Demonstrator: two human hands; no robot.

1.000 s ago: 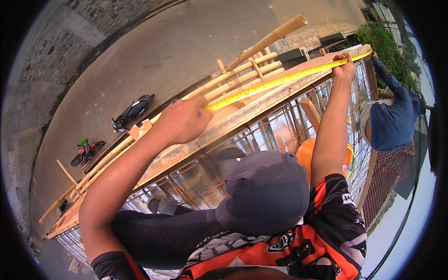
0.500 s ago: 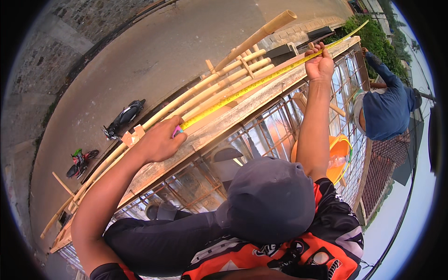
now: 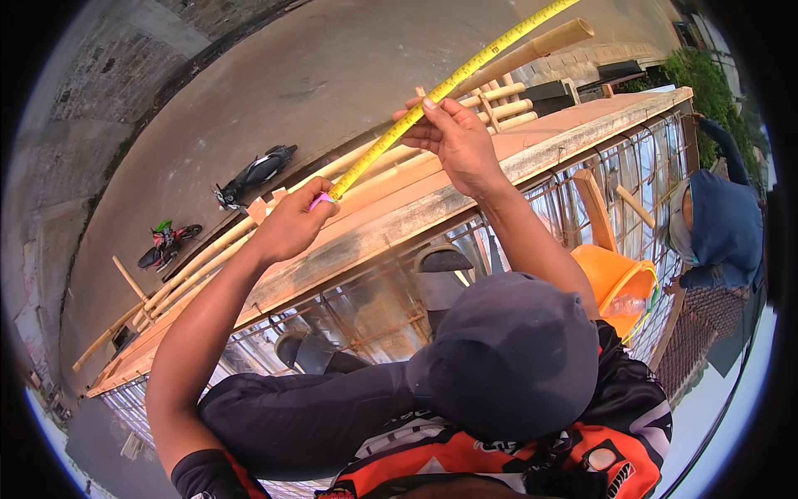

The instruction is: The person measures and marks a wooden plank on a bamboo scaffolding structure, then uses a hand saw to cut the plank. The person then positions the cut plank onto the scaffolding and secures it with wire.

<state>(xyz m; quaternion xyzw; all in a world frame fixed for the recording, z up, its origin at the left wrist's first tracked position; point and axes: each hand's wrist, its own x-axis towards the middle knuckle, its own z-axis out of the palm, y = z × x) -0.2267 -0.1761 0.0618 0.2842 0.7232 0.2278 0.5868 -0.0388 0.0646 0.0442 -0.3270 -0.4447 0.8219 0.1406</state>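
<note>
A yellow tape measure (image 3: 482, 58) runs up and rightward in a slant, raised over bamboo poles (image 3: 391, 156). My left hand (image 3: 291, 223) is closed around its near end, where a small pink part (image 3: 320, 200) shows between the fingers; the rest there is hidden. Farther along, my right hand (image 3: 460, 145) pinches the blade between thumb and fingers. Both hands are above a long wooden formwork board (image 3: 540, 158) with a rough, concrete-stained edge.
Rebar mesh (image 3: 366, 312) lies below the board, with my boots on it. An orange bucket (image 3: 603, 270) holding a clear plastic bottle stands at the right, near a co-worker in blue (image 3: 719, 224). Motorcycles (image 3: 258, 175) are parked on the road below. A dark cap (image 3: 507, 358) blocks the lower middle.
My right hand has come leftward, nearer my left hand. The tape has swung up off the board's line, out over the road side. The co-worker has bent lower.
</note>
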